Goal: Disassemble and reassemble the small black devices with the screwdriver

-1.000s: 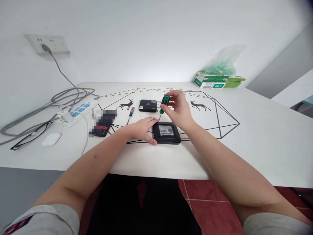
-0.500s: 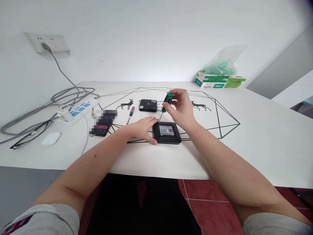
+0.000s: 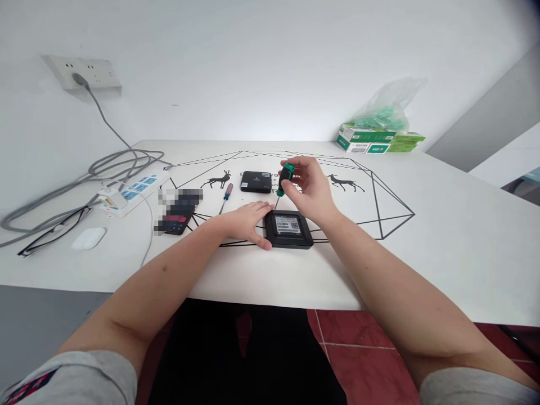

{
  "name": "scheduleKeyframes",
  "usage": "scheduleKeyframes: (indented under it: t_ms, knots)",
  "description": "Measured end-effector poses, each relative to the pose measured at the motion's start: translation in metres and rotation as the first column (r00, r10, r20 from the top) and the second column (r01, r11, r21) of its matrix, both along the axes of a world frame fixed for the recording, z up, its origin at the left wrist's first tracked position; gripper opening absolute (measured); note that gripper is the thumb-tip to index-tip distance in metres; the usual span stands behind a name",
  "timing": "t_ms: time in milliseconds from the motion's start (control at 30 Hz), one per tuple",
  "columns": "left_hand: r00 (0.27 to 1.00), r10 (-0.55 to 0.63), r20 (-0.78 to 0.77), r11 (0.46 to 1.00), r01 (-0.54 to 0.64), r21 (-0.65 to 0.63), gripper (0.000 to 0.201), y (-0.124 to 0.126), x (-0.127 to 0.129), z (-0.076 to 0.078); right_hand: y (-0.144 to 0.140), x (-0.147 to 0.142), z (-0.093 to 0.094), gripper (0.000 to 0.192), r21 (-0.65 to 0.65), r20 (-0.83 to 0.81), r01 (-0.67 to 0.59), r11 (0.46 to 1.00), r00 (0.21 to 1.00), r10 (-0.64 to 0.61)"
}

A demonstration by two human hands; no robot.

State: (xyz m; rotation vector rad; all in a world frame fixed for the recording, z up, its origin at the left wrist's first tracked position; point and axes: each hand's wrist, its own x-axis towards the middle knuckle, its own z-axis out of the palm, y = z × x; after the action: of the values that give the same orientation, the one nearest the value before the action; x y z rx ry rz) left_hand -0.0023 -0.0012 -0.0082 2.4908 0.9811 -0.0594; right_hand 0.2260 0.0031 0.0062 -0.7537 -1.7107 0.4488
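Note:
A black square box lies flat on the table with a white printed label on its upper face. My left hand holds the box at its left side, thumb at the near corner and fingers at the far corner. In my right hand is a green-and-black screwdriver, gripped by its handle between thumb and fingers. Its shaft points down to the far left corner of the box; the tip is too small to make out. Beyond my left hand lies a second screwdriver with a translucent reddish and blue handle.
Behind the labelled box sits a smaller black box. To the left are a phone, a white earbud case, glasses and a power strip with a grey cable. Green-and-white cartons with a plastic bag stand at the back right.
My right hand has turned the screwdriver slightly, and its handle now leans less to the right. My left hand and the labelled box have stayed in place.

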Motion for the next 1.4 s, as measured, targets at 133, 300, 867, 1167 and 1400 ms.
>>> scheduleKeyframes:
  t_ms: [133, 300, 867, 1167, 1400]
  knots:
    - [1.0, 0.0, -0.005, 1.0, 0.0, -0.004, 0.142, 0.0003, -0.0003, -0.0002, -0.0035, 0.0004, 0.0032, 0.04, -0.011, 0.051, -0.049, 0.999, 0.997, 0.05]
    - [1.0, -0.004, 0.0, 1.0, 0.004, 0.007, 0.142, 0.0008, -0.0004, -0.0011, -0.0001, 0.0019, 0.0034, 0.05, 0.039, 0.089, 0.085, 0.996, 0.992, -0.089]
    - [1.0, -0.005, 0.005, 1.0, 0.005, 0.005, 0.142, -0.0016, -0.0004, 0.0023, 0.0035, -0.0008, 0.0005, 0.053, 0.025, -0.02, 0.112, 0.993, 0.994, -0.111]
    - [1.0, -0.009, 0.01, 1.0, 0.009, 0.008, 0.142, -0.0004, 0.0, 0.001, 0.003, 0.0, -0.0002, 0.052, 0.031, -0.006, 0.107, 0.994, 0.994, -0.107]
    - [1.0, -0.011, 0.007, 1.0, 0.011, 0.007, 0.143, 0.0009, -0.0001, -0.0009, 0.0, -0.0007, -0.0014, 0.051, 0.004, 0.008, 0.029, 1.0, 1.0, -0.029]
